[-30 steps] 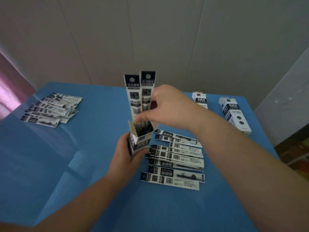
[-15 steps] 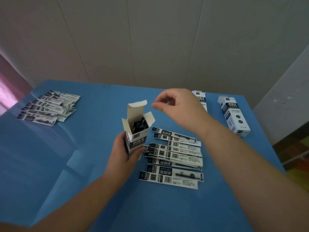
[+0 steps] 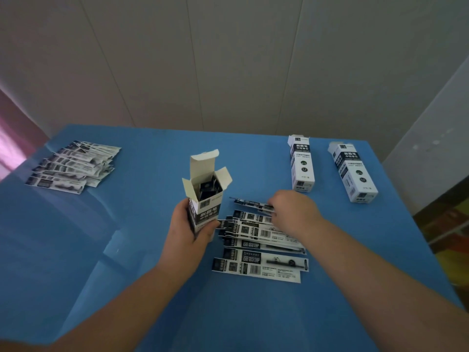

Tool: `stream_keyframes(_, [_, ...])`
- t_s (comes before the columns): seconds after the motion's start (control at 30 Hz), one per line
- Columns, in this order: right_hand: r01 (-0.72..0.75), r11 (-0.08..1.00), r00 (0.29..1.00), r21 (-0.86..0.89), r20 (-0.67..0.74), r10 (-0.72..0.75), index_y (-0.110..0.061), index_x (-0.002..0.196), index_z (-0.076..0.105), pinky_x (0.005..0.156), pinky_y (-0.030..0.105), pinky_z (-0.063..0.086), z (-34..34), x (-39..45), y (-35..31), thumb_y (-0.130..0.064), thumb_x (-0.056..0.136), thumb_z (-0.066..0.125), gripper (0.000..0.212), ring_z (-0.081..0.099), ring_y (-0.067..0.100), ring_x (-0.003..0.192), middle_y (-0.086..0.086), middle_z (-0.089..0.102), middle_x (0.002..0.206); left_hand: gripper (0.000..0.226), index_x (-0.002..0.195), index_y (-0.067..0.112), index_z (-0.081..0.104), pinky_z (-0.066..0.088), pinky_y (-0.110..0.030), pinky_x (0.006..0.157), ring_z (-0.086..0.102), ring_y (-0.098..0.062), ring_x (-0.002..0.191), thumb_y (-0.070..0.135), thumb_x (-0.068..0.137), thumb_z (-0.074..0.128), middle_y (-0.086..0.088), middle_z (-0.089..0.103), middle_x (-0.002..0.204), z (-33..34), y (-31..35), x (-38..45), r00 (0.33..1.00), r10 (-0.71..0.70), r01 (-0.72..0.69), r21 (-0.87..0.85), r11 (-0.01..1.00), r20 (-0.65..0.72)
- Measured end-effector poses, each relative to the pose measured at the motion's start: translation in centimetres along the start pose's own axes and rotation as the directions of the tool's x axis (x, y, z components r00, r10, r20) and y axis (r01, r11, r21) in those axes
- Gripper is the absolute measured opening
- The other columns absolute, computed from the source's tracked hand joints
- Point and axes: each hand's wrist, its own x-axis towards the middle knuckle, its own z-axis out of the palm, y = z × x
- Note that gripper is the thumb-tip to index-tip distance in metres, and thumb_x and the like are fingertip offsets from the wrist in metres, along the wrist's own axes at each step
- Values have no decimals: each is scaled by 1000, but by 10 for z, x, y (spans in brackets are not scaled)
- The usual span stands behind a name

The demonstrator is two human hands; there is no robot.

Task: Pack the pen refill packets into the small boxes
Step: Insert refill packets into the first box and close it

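Head view shows me mid-task: my left hand (image 3: 189,229) grips the open box (image 3: 206,196) upright on the tabletop (image 3: 127,250), dark packet tops already visible inside. My right hand (image 3: 291,212) pinches the far refill packets (image 3: 250,203) of the near pile (image 3: 261,250), whose other packets lie unpacked, as does the fanned stack (image 3: 73,166) well apart at far left. Two closed boxes (image 3: 302,163) lie beyond, probably filled. The raised flaps crowd the box mouth; nothing else blocks my reach.
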Motion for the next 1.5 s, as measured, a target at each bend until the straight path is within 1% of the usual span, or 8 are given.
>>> stream_keyframes(0.3, [-42,969,993,243,-101,69,-26,62,55,48,26,36,-8,-2,7,-22,96,53,34,55,12,58,-3,57,68,48,113,44,44,46,-1,73,60,13,101,11,91,73,38,59,106,0,-4,0,1000,-2,2,-1,1000,-13])
stream_keyframes(0.57, [-58,849,985,525,-110,135,-18,77,71,53,28,43,-59,-13,23,-35,92,64,24,63,21,64,0,69,70,48,117,41,43,44,-1,76,59,13,103,16,90,74,38,58,106,0,-6,1,1000,1,-1,21,1000,-8])
stream_keyframes(0.7, [-17,635,985,772,-97,144,-17,82,74,72,38,59,-84,-29,17,-29,88,74,13,73,17,70,0,76,78,49,119,39,43,45,-2,77,59,12,104,18,89,74,39,58,108,0,-7,2,1000,0,0,22,1000,1])
stream_keyframes(0.87, [110,326,988,939,-139,66,-13,87,76,63,22,57,-116,-46,0,-16,88,77,4,72,10,68,1,79,84,50,115,46,44,46,-3,79,60,9,105,17,89,75,36,59,108,0,-8,3,1000,6,-6,16,1000,6])
stream_keyframes(1.1, [434,45,899,900,-430,-80,-17,91,77,74,29,62,-142,-60,-32,-8,90,73,10,75,25,91,1,80,92,54,115,55,43,49,-14,83,61,5,108,20,89,75,31,59,113,0,-11,4,1000,-5,5,16,1000,12])
stream_keyframes(1.23, [441,138,897,887,-437,-63,-19,94,78,74,28,60,-137,-51,-48,-9,88,76,11,74,15,82,-3,80,91,64,111,67,39,47,-5,80,59,8,107,19,89,75,31,58,112,0,-8,4,1000,6,-7,34,999,24])
stream_keyframes(1.37, [437,261,894,861,-447,-25,-22,92,79,81,47,62,-131,-40,-57,-21,86,78,6,75,19,82,-4,79,88,55,115,55,41,47,-5,80,59,7,107,20,90,75,25,59,114,0,-8,3,1000,8,-8,23,1000,28])
stream_keyframes(1.5, [436,291,897,852,-436,-68,-29,90,78,82,50,61,-132,-33,-60,-29,83,76,8,74,17,81,-5,79,87,55,113,58,39,48,-6,77,60,8,104,21,90,74,34,56,109,-1,-6,2,999,2,-3,23,1000,34])
